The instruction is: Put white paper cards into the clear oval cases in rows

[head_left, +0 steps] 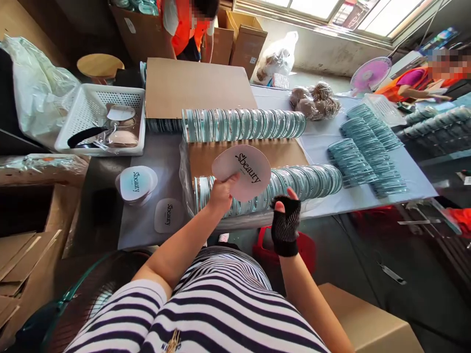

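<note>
My bare left hand [222, 194] grips a pale oval sheet [241, 172] printed with "beauty" by its lower left edge, thumb on top. The sheet is held above two rows of glass discs standing on edge, a back row [243, 124] and a front row [309, 180], with cardboard [206, 156] between them. My right hand [286, 218], in a black fingerless glove, is beside the front row's near side. Its thumb and a finger are apart, and nothing shows in it. Left of the rows lie a stack of similar oval sheets [135, 184] and a rounded-square one [168, 215].
A white plastic basket [61, 139] with a black-handled tool stands at the left. Behind the rows lies a large cardboard sheet [198, 83]. More stacked glass [364, 147] and wrapped brown bundles [314, 100] are to the right. Two people in orange vests are farther off.
</note>
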Action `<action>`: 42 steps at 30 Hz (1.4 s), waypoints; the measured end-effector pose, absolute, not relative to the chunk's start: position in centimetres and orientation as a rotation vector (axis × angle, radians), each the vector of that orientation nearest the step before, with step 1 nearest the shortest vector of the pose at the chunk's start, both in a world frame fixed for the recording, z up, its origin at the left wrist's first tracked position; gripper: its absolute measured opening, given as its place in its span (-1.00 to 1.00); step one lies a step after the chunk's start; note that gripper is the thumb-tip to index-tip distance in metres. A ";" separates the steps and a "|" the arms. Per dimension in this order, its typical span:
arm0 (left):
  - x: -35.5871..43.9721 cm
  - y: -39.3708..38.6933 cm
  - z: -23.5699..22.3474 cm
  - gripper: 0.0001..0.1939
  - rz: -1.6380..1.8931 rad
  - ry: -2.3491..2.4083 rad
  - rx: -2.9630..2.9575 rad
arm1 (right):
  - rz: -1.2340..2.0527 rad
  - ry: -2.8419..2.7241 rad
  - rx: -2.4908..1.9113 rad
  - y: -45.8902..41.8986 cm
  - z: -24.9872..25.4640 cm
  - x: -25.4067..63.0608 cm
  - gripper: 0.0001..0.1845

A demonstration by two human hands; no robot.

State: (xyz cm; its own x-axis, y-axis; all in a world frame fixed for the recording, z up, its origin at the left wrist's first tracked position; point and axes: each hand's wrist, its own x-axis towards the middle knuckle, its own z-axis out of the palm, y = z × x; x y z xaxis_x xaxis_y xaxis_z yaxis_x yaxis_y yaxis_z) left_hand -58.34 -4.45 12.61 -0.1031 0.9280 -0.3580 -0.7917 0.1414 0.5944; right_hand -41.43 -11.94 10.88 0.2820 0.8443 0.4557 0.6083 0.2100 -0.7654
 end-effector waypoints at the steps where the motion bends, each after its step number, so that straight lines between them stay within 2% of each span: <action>1: -58.1 -4.7 12.4 -0.41 1.455 0.816 0.220 | 0.288 -1.397 -1.477 -10.9 10.8 -41.3 -0.35; 4: -57.8 -5.3 12.1 -0.47 1.453 0.816 0.257 | 0.244 -1.545 -1.514 -8.5 11.4 -41.3 -0.29; 8: -57.6 -5.7 12.0 -0.62 1.488 0.854 0.319 | 0.043 -1.776 -1.396 -8.7 12.8 -43.1 -0.46; 10: -57.6 -5.9 12.0 -0.71 1.474 0.902 0.328 | 0.085 -1.830 -1.331 -9.1 13.0 -44.3 -0.57; 12: -57.7 -6.0 12.1 -0.75 1.444 0.886 0.308 | 0.193 -1.812 -1.397 -9.1 12.7 -44.8 -0.58; 14: -58.4 -5.6 12.2 -0.73 1.452 0.833 0.269 | 0.185 -1.675 -1.568 -9.4 12.6 -44.4 -0.50; 16: -59.6 -4.6 12.3 -0.70 1.513 0.838 0.206 | 0.037 -1.543 -1.721 -10.9 12.5 -43.2 -0.44; 18: -61.1 -3.3 12.3 -0.68 1.597 0.876 0.126 | -0.068 -1.615 -1.804 -13.8 12.3 -41.7 -0.44; 24: -63.0 -1.3 11.8 -0.63 1.609 0.826 0.006 | 0.280 -2.197 -1.932 -20.9 9.9 -41.9 -0.47; 32: -63.8 -1.1 11.6 -0.63 1.493 0.776 -0.127 | 0.609 -2.224 -2.212 -13.4 9.5 -48.8 -0.61; 38: -64.0 -1.2 11.9 -0.66 1.470 0.769 -0.179 | 0.378 -2.111 -2.023 -13.7 8.2 -47.9 -0.61; 42: -64.3 -1.2 11.7 -0.69 1.441 0.745 -0.178 | 0.454 -2.027 -1.973 -12.8 8.3 -48.1 -0.66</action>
